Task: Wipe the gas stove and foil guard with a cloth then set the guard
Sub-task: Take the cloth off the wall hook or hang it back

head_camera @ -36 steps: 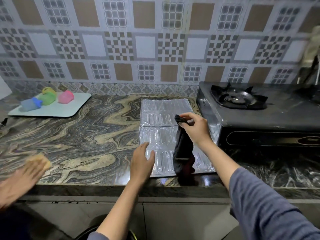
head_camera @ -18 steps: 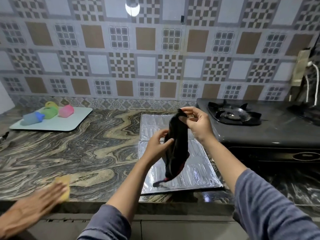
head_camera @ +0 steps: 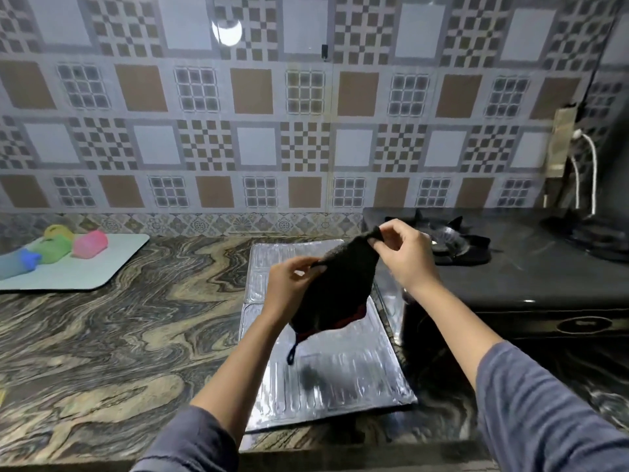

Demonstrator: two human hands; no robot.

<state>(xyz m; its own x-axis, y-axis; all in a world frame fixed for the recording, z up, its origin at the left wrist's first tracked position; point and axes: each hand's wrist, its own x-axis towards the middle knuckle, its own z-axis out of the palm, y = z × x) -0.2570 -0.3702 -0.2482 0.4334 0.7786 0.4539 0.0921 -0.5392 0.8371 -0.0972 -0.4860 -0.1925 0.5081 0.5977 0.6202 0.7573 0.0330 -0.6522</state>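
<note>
The cloth [head_camera: 337, 291], soft and limp, is held spread above the foil guard [head_camera: 326, 379] by its upper corners, pinched by the left hand [head_camera: 289, 287] and right hand [head_camera: 405, 257]. The guard, judged light and easily creased, lies flat on the desk [head_camera: 119, 335] beside the gas stove [head_camera: 510, 277]. A tray [head_camera: 102, 270] stands well apart.

Dark cloth [head_camera: 335, 287] above flat foil guard [head_camera: 340, 379]

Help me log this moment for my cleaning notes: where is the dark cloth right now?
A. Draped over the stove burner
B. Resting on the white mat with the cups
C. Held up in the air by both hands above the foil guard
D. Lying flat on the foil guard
C: the left hand and right hand each pinch an upper edge of the dark cloth, which hangs spread above the foil guard lying flat on the counter.
</note>
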